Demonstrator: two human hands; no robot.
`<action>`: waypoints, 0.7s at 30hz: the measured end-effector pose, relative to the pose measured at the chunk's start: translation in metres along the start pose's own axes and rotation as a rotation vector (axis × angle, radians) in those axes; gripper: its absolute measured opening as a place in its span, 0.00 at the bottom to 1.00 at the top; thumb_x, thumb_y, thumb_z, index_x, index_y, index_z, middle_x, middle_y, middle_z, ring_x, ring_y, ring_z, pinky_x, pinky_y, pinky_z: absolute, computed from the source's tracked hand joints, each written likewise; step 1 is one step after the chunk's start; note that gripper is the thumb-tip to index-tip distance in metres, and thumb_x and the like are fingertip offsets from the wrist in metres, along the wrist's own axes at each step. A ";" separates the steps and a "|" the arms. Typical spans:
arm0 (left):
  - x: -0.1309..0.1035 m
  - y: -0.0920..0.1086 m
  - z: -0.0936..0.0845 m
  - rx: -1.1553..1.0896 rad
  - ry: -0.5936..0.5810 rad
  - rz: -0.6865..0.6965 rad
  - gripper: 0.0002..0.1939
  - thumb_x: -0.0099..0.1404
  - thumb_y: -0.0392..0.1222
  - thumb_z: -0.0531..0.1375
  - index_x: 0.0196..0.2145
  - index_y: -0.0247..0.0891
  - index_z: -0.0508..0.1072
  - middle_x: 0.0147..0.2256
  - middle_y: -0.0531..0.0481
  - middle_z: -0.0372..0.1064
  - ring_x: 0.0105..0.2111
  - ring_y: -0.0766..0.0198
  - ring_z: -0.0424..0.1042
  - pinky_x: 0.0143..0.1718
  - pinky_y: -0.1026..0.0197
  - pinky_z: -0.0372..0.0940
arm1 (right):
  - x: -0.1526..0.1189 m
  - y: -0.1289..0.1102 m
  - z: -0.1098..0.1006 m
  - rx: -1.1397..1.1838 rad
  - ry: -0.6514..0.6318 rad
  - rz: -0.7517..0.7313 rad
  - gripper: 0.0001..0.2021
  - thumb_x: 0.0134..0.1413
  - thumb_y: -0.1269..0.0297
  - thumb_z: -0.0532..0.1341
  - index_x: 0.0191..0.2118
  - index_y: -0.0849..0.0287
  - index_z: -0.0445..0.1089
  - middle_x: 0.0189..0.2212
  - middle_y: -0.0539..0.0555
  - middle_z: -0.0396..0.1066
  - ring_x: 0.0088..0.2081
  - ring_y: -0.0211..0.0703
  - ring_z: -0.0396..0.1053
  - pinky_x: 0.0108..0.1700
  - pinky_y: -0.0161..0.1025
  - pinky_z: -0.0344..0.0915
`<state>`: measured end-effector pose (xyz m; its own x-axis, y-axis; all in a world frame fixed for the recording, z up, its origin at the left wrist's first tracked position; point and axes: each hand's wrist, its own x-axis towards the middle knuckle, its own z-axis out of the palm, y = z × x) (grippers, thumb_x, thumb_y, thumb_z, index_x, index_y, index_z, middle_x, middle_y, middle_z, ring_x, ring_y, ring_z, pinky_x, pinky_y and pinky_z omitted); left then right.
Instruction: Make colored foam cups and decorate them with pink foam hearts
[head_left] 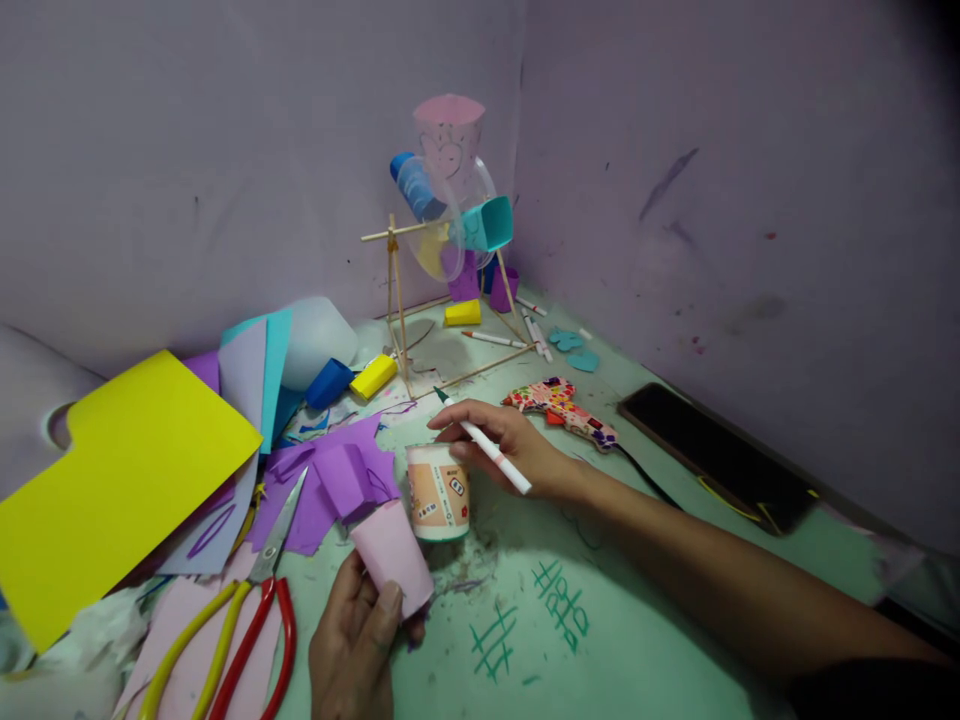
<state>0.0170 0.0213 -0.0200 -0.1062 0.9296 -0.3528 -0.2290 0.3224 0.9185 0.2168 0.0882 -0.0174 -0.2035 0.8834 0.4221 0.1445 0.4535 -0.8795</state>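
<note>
My left hand [358, 635], low in the middle, grips a small pale pink paper cup [392, 550], held tilted with the thumb on its side. My right hand [521, 450] holds a white marker [491, 452] whose green tip points up and left, uncapped. The right fingertips reach to the rim of a printed orange and white cup [436, 500] standing upright on the table; whether they touch it I cannot tell. A purple paper cup [345, 482] lies just left of it on purple paper scraps [296, 525].
Behind stands a stick frame [400, 300] carrying a wheel with coloured paper cups [487, 224]. A floral glue gun [562, 405] and a phone [712, 455] lie to the right. Left are open scissors [251, 610], a yellow sheet [135, 490] and other paper. Green grid doodles [559, 600] mark the table.
</note>
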 end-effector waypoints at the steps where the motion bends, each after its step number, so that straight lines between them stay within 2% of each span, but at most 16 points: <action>1: 0.000 0.000 0.000 -0.002 0.002 -0.003 0.35 0.42 0.50 0.69 0.46 0.31 0.68 0.27 0.46 0.73 0.23 0.62 0.66 0.19 0.64 0.59 | 0.000 0.000 0.000 0.011 0.000 0.011 0.11 0.55 0.70 0.58 0.45 0.55 0.67 0.35 0.52 0.71 0.35 0.41 0.70 0.37 0.40 0.67; 6: 0.001 -0.001 -0.001 -0.008 -0.009 0.011 0.35 0.42 0.50 0.69 0.46 0.30 0.67 0.25 0.47 0.72 0.20 0.65 0.64 0.19 0.65 0.59 | 0.000 0.000 0.000 0.021 0.004 0.048 0.11 0.55 0.69 0.58 0.45 0.55 0.67 0.34 0.52 0.71 0.35 0.41 0.69 0.36 0.39 0.66; 12: 0.000 0.001 -0.001 -0.016 -0.032 0.010 0.34 0.44 0.49 0.69 0.47 0.30 0.67 0.27 0.47 0.72 0.23 0.64 0.65 0.19 0.65 0.59 | -0.001 0.002 0.000 0.025 0.004 0.026 0.11 0.56 0.69 0.58 0.46 0.57 0.67 0.35 0.53 0.71 0.35 0.41 0.70 0.37 0.39 0.66; 17: -0.001 0.000 -0.001 -0.023 -0.022 0.000 0.35 0.42 0.50 0.69 0.46 0.32 0.68 0.27 0.48 0.72 0.22 0.65 0.65 0.19 0.65 0.59 | -0.001 0.002 -0.001 -0.023 0.012 0.015 0.11 0.56 0.69 0.58 0.45 0.56 0.68 0.37 0.53 0.71 0.37 0.42 0.70 0.39 0.40 0.67; 21: 0.000 -0.001 -0.001 -0.022 0.005 0.000 0.36 0.41 0.50 0.70 0.47 0.32 0.68 0.30 0.46 0.73 0.25 0.61 0.68 0.19 0.65 0.59 | 0.000 0.002 -0.002 -0.038 0.017 -0.007 0.10 0.55 0.68 0.58 0.45 0.54 0.68 0.38 0.53 0.71 0.37 0.42 0.70 0.39 0.41 0.67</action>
<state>0.0159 0.0208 -0.0213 -0.1104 0.9287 -0.3541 -0.2502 0.3188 0.9142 0.2186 0.0898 -0.0191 -0.1883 0.8821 0.4318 0.1798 0.4632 -0.8678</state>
